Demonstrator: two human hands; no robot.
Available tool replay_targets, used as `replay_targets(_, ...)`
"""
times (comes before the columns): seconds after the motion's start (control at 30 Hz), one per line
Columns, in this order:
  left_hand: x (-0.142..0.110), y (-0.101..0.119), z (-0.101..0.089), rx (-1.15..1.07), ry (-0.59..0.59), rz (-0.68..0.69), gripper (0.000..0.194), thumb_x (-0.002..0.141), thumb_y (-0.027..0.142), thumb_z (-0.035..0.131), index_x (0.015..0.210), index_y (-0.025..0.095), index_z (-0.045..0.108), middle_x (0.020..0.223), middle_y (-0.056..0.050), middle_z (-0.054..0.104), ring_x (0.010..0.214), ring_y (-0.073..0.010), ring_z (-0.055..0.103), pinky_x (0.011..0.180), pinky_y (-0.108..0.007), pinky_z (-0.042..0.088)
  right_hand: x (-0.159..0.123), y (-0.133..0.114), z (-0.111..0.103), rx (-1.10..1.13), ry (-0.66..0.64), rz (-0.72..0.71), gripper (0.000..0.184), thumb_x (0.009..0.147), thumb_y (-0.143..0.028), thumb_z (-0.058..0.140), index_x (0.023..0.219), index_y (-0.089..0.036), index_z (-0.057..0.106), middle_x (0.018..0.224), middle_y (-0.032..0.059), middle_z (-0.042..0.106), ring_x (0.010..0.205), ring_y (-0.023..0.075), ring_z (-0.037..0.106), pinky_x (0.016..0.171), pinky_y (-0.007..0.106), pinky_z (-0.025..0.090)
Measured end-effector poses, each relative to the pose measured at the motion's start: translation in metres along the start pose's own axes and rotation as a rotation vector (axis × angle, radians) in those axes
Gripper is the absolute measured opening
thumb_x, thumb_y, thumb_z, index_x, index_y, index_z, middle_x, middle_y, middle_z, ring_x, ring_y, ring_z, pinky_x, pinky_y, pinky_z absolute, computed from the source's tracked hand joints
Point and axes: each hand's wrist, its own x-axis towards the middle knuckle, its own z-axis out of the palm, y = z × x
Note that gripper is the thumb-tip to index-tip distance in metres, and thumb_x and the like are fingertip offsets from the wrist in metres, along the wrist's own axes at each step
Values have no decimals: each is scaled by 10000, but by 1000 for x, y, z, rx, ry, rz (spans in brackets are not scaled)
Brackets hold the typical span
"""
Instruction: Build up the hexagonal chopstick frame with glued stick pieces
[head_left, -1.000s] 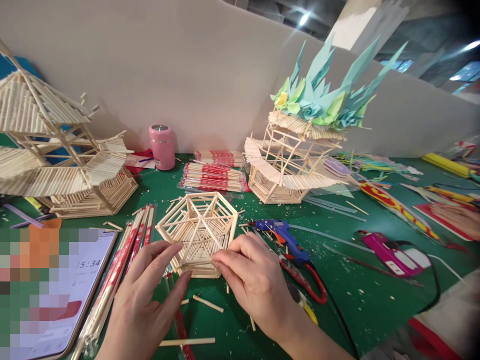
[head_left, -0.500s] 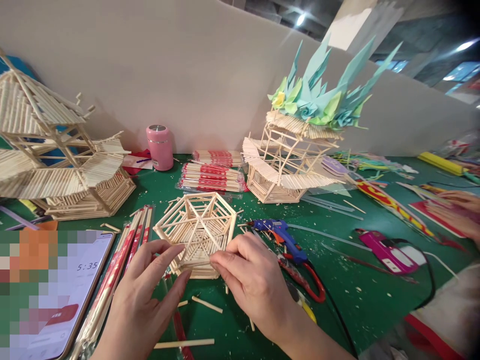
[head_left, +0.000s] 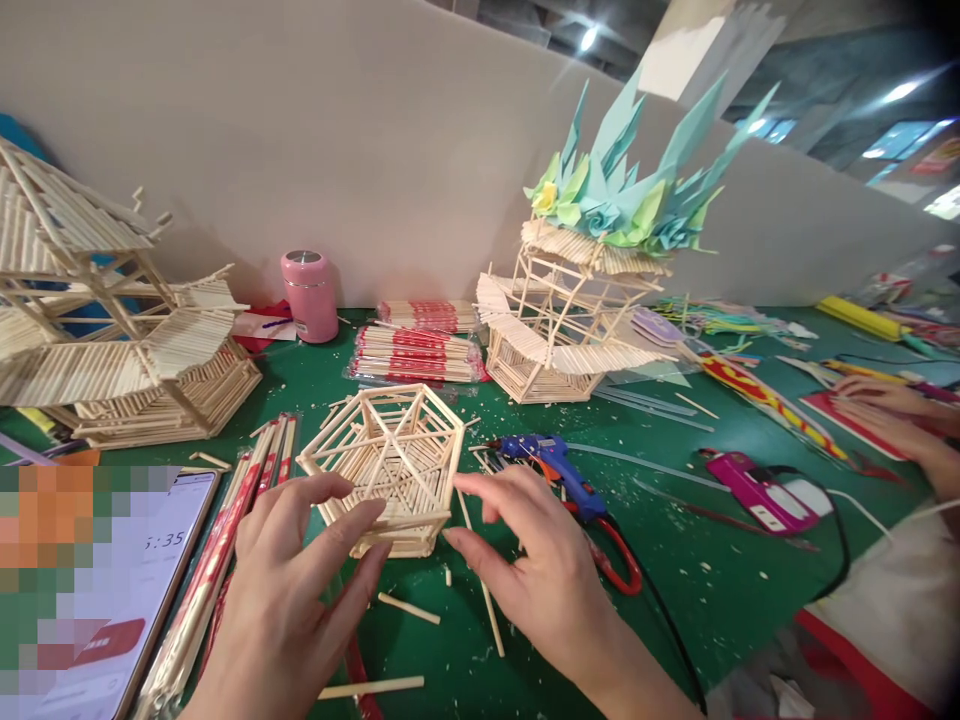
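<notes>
A hexagonal frame of wooden sticks point(head_left: 405, 440), with spoke-like sticks across its top, sits on the green table in front of me. My left hand point(head_left: 307, 580) is at its front left corner, thumb and fingers apart; whether the fingertips touch the sticks I cannot tell. At the front right side, my right hand point(head_left: 532, 580) has thumb and index finger spread, with nothing between them. Loose stick pieces point(head_left: 409, 608) lie in front of the frame. A blue glue gun point(head_left: 559, 470) rests just beyond my right hand.
Larger stick pavilions stand at the left point(head_left: 172, 370) and at the back, the latter point(head_left: 555, 330) topped with folded paper. Bagged sticks point(head_left: 416, 352), a pink flask point(head_left: 309, 297), a phone point(head_left: 169, 560) and red-handled pliers point(head_left: 626, 560) lie around. Another person's hands point(head_left: 885, 410) are at right.
My right thumb and index finger have parted and moved off the frame's front edge. My left fingers remain by the front left corner. The view has shifted slightly.
</notes>
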Motion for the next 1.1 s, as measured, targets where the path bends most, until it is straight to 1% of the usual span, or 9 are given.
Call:
replay_targets(0.07,3,2,0,24,1,37,197,814,162,534,1002,202,578,1036,-99,505,903,-253,498,745,-416,400,-6,5,-3,33,18,85,225,802,-162,615,1024,-165,576,741,5,505,694,165,526,615,293,465)
replay_targets(0.17,8,5,1,61,-34,103,190,820,168,520,990,216,587,1028,-101,526,919,-269,482,735,-418,383,-15,9,-2,90,28,209,161,805,-199,614,959,-202,565,742,-8,513,664,149,523,577,263,457)
replay_targets(0.3,13,6,4,106,-66,165,173,827,208,520,980,248,590,961,-70,603,926,-274,483,722,-406,357,-18,9,4,178,24,305,101,817,-211,598,916,-219,580,756,-11,542,652,132,529,565,232,453)
replay_targets(0.37,14,7,7,92,-64,149,147,832,218,517,948,257,600,912,-52,632,906,-270,486,723,-407,342,-17,8,7,230,13,329,74,823,-222,589,897,-215,599,750,-11,538,644,125,528,555,220,448)
replay_targets(0.53,13,12,10,25,-56,5,155,858,205,480,851,278,618,844,-18,646,883,-263,498,752,-427,302,-11,6,12,340,-52,397,111,847,-287,575,898,-201,622,772,1,542,693,128,547,589,218,443)
replay_targets(0.77,12,13,11,43,-68,18,159,856,172,465,853,251,602,817,-20,652,883,-261,487,734,-415,306,-12,8,19,423,-89,459,174,851,-358,565,894,-198,621,770,6,554,684,135,530,606,234,434)
replay_targets(0.93,9,12,13,-5,-104,7,166,869,190,449,889,246,605,882,-17,673,944,-263,486,758,-409,341,-11,10,22,474,-90,471,175,850,-351,565,852,-188,630,757,4,546,658,126,512,590,228,422)
replay_targets(1.1,6,11,15,-20,-102,0,166,870,176,450,904,242,598,904,-12,679,976,-264,484,772,-404,371,-9,7,22,517,-99,490,183,852,-345,561,822,-176,626,755,3,544,640,116,497,573,219,410)
